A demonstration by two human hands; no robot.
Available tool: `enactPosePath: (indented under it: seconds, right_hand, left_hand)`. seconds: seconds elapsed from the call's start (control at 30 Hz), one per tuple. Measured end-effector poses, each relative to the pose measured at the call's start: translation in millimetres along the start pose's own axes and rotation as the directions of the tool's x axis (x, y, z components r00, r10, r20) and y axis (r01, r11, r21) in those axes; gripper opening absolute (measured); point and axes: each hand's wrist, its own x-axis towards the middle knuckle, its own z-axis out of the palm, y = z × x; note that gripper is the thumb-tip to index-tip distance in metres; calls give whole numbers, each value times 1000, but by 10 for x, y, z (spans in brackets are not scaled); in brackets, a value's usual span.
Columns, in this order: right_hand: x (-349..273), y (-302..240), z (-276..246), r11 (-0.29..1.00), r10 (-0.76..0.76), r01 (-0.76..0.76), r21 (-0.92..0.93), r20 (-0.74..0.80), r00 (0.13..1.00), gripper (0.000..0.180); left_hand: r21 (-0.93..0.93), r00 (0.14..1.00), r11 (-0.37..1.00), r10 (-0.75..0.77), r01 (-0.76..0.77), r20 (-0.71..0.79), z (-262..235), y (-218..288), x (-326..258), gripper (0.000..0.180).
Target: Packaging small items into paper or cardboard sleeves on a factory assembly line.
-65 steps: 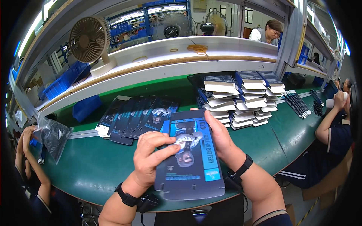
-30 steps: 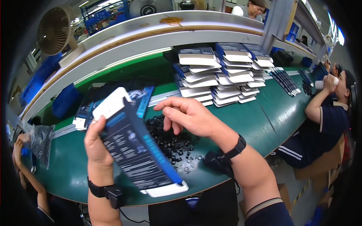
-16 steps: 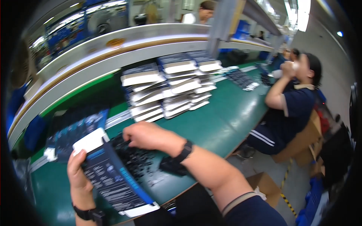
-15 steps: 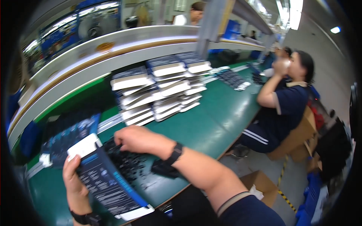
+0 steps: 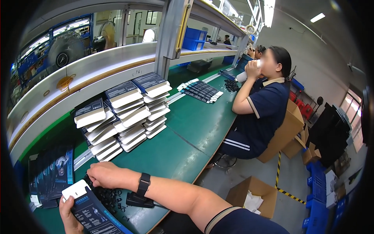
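My left hand (image 5: pixel 69 218) is closed on a dark blue printed carton (image 5: pixel 93 214) with a white end flap, its thumb on the front near that flap. The carton looks slim and runs off the lower edge of the picture. Just beyond the flap, my right hand (image 5: pixel 104 174) bends down with curled fingers at the edge of a pile of small black plastic pieces (image 5: pixel 111 199). Whatever its fingertips hold is hidden. A dark strap circles the right wrist. Under that wrist lies a flat black object (image 5: pixel 138 200) of unclear kind.
Stacked cartons with white ends (image 5: pixel 126 113) stand on the green table (image 5: pixel 179 144) against the shelf. Flat dark cartons (image 5: pixel 50 175) fan out at the left. A co-worker (image 5: pixel 269 101) sits farther along, near more cartons (image 5: pixel 200 90). An open cardboard box (image 5: pixel 237 195) is on the floor.
The view has swung to the right, so the table's things appear farther left and lower. My left hand still grips the carton; my right hand stays at the black pieces, fingers curled.
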Motion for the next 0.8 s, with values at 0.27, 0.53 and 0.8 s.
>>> enactPosePath:
  seconds: [0.27,0.53,0.8]
  right_hand:
    - [-33,-74,-54,997,-29,40,61,-171,985,17]
    - [-16,-79,-36,990,-108,119,79,-126,986,15]
    - [-3,-120,-53,987,-109,135,84,-259,960,21]
  left_hand:
    - [69,997,997,-33,38,-66,8,-63,37,37]
    - [84,999,996,-5,7,-33,16,-27,12,43]
    - [96,1000,995,1,0,-2,34,-27,-10,44]
